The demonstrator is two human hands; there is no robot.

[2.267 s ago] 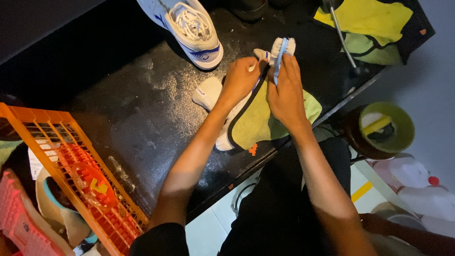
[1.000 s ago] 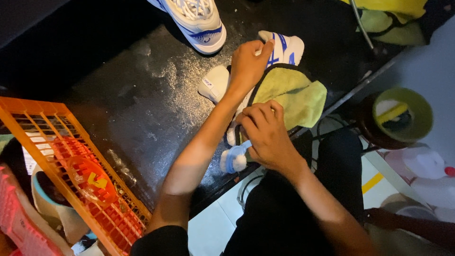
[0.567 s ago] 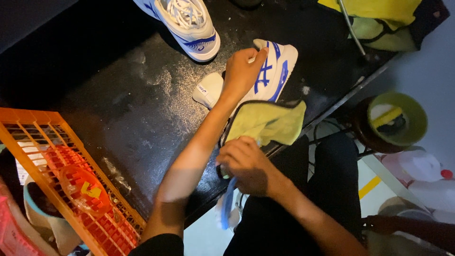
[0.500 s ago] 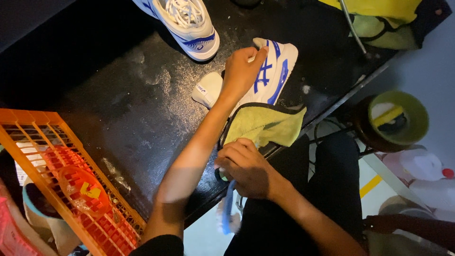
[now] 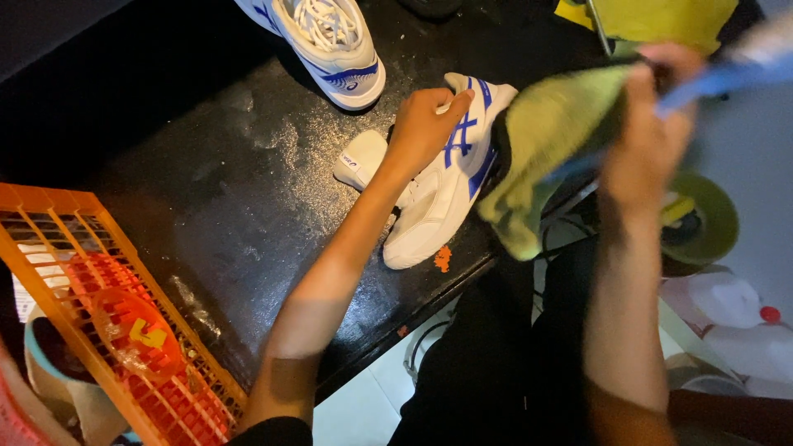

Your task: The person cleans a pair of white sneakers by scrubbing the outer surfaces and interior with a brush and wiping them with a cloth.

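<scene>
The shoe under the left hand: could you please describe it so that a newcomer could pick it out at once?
On the black table, look near the front edge, right of the orange crate. A white shoe with blue stripes lies there on its side, the left hand gripping it. The other shoe, farther back, sits upright with its laces showing, untouched.

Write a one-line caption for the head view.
Left hand steadies a white-and-blue shoe on a dark table; right hand lifts a green cloth.
</scene>
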